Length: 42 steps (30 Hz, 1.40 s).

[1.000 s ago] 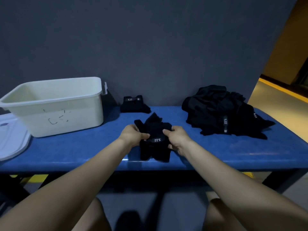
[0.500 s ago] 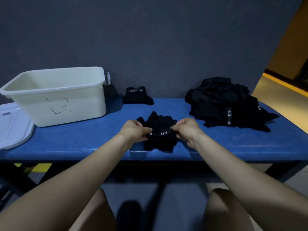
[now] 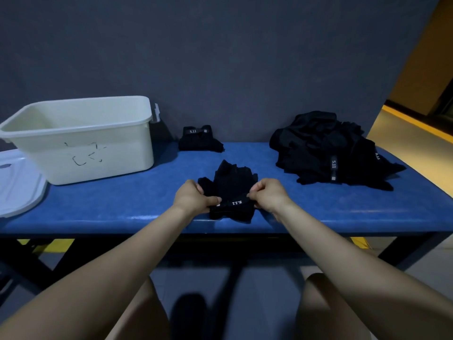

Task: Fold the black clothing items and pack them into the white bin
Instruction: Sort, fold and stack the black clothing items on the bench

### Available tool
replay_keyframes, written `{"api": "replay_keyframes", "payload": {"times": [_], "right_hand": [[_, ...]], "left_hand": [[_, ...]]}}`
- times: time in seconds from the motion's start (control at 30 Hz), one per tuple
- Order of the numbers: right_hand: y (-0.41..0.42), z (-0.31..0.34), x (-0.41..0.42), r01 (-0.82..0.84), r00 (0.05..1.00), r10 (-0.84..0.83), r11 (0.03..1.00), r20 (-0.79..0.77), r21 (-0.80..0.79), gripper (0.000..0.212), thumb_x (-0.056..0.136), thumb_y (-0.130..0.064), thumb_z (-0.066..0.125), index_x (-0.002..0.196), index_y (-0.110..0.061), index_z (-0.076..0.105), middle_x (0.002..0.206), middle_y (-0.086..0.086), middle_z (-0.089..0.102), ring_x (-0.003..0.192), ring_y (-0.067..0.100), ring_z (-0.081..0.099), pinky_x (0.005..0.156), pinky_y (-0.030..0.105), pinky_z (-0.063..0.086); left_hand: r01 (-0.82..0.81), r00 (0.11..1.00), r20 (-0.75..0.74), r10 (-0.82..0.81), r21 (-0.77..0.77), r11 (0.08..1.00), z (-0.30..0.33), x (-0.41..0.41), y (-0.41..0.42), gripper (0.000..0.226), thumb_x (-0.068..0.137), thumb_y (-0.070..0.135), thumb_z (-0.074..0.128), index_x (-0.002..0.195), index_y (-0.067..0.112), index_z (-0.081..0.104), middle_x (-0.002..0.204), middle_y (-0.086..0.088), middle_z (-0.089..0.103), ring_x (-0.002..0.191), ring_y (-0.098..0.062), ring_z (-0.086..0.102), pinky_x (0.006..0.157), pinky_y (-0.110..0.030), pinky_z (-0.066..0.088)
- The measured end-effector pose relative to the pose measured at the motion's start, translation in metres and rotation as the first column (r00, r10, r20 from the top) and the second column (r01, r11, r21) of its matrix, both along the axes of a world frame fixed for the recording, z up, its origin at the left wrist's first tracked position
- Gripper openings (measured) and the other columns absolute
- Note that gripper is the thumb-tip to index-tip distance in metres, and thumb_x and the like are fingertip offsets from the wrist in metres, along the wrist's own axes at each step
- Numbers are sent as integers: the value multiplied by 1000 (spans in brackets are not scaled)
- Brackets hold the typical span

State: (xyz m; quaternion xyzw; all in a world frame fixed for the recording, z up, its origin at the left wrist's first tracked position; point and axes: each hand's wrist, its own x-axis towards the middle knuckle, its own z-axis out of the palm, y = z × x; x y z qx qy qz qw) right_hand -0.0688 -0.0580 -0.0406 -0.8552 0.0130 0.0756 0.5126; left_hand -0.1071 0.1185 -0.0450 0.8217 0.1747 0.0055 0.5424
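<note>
Between the two hands, at the near edge of the blue table point(image 3: 98, 204), one black garment point(image 3: 231, 190) is being worked: its waistband, marked with a printed label, is pinched at one end by the left hand point(image 3: 193, 197) and at the other by the right hand point(image 3: 268, 195), fingers curled onto the cloth, while the rest of the fabric lies bunched on the table just beyond the grip. Judged from this, the fold of this piece is under way and not yet finished. Beyond the grip, against the grey wall, one folded garment point(image 3: 199, 139) is set down with its label facing forward; it appears done but not yet packed. Well to the right of the grip an unfolded pile point(image 3: 328, 153) of black clothing is heaped; two labelled bands can be made out in it, yet the number of pieces cannot be counted. Far to the left of the grip one white bin point(image 3: 81, 141) stands; no clothing can be seen in the part of its interior that shows, so packing seems not to have begun. One white lid point(image 3: 17, 185) lies beside the bin, further left. Most of the task is therefore judged to remain: one piece folded, one in hand, a heap untouched, nothing packed
</note>
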Motion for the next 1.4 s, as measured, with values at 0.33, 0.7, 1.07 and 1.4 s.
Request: {"api": "replay_keyframes", "payload": {"times": [0.33,0.7,1.07,1.4], "right_hand": [[-18,8,-18,-462,756,630,708,180,-534,48,85,-35,65,127,-17,52,124,-4,48,111,13,50,97,26,41],[-16,32,-8,-449,773,626,653,102,-610,27,95,-32,47,114,-23,63,116,-3,62,106,17,56,94,34,46],[4,8,17,-373,806,589,582,57,-723,64,93,-38,52,146,-11,29,153,4,27,138,23,31,113,35,30],[1,8,16,-388,827,562,552,-15,-738,71,93,-46,48,148,-9,23,157,6,17,143,23,22,115,35,25]], "left_hand": [[543,697,-86,-712,712,445,11,-12,16,79,79,47,68,144,19,32,152,4,25,137,-12,28,111,-21,25],[645,707,-203,-677,577,501,22,-6,14,49,88,44,57,132,23,50,132,8,52,121,-10,48,104,-22,36],[492,770,-237,-593,811,316,7,34,2,65,96,41,43,149,14,19,159,-2,12,144,-18,18,118,-32,14],[605,761,-387,-520,712,356,9,38,5,71,95,51,37,150,17,9,159,2,5,144,-22,17,118,-33,10]]}}
